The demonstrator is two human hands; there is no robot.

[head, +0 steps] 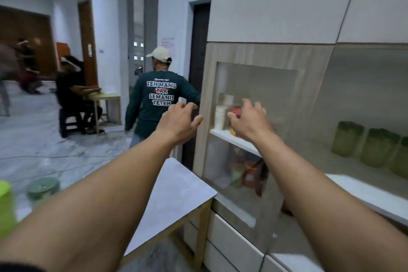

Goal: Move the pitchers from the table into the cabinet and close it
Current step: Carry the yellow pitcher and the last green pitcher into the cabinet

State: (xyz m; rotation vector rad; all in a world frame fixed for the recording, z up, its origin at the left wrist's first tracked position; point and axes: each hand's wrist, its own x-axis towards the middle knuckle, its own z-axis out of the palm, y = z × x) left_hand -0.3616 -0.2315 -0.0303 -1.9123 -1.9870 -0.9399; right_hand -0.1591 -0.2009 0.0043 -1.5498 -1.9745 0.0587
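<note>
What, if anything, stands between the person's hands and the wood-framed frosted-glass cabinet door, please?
Nothing visible does. The open left hand hovers by the edge of the wood-framed frosted-glass cabinet door, and the open right hand is in front of its panel. The white paper cups sit behind the glass.

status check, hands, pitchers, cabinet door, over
Left hand and right hand both open, empty, reaching at the cabinet door. Green pitchers inside on the shelf. One green pitcher at lower left.
</note>
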